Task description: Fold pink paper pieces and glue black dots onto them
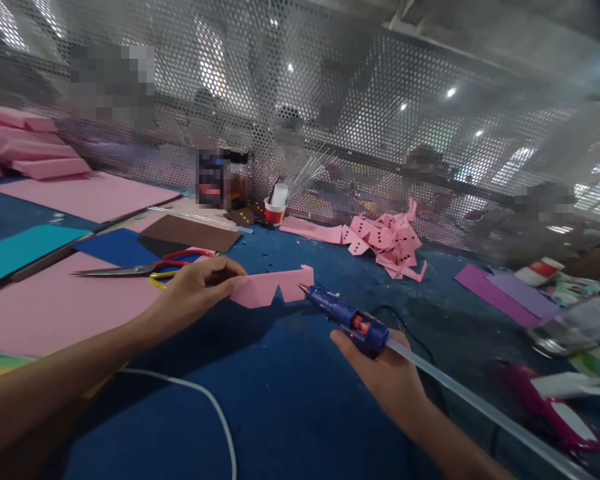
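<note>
My left hand (207,283) pinches one end of a pink paper strip (260,290), which has a V-shaped notch in its lower edge and a folded tab at its far end. In my right hand (393,380) is a blue hot glue gun (347,317), with a long clear glue stick (480,400) running out of its back. The gun's nozzle points left and is at the strip's right end; whether it touches the paper I cannot tell. Scissors (130,270) with red and yellow handles lie just behind my left hand.
Pink sheets (80,303), a blue sheet (117,247) and a brown sheet (187,232) lie to the left. A pile of folded pink pieces (385,240) and a red-and-white cup (275,212) stand before a perforated metal screen (330,100). A white cable (200,387) crosses the blue table. Purple sheets (505,293) lie right.
</note>
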`<state>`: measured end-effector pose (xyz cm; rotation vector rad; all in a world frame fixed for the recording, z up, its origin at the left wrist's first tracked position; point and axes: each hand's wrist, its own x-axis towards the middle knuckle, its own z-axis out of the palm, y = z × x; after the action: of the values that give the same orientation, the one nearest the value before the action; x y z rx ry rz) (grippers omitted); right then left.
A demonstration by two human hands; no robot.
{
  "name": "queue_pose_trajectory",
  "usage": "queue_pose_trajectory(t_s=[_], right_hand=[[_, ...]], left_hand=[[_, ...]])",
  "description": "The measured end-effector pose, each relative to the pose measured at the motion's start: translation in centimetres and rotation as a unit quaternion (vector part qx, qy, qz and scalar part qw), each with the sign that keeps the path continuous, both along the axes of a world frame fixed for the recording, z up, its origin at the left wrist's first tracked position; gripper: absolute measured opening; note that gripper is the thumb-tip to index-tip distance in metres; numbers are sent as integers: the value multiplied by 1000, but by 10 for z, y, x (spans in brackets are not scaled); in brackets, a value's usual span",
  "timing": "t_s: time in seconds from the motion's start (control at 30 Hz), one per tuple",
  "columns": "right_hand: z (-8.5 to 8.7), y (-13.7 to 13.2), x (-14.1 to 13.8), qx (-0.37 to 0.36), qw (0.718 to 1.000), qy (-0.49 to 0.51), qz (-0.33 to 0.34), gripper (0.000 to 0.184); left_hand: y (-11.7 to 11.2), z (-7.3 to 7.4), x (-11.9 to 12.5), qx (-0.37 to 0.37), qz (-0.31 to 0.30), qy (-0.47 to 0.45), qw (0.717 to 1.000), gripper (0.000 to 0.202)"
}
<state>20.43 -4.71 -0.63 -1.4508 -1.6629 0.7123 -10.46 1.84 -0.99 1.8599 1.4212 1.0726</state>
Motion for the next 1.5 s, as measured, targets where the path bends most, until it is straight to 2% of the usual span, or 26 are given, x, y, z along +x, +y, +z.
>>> queue_pose_trajectory(t_s=[0.13, 0.53, 1.23, 1.5], right_hand=[[-3, 1, -1, -28, 999, 28, 37, 29], [-1, 0, -3, -2, 995, 47, 94, 22], [-11, 4, -1, 50, 996, -20, 72, 23], [-8, 4, 0, 50, 995, -50, 71, 23]], left_hand=[[-2, 1, 2, 1, 1, 6, 1000, 28], [-6, 1, 4, -4, -21, -8, 1000, 28], [-6, 0, 3, -14, -20, -13, 1000, 29], [-6, 1, 3, -12, -27, -17, 999, 29]])
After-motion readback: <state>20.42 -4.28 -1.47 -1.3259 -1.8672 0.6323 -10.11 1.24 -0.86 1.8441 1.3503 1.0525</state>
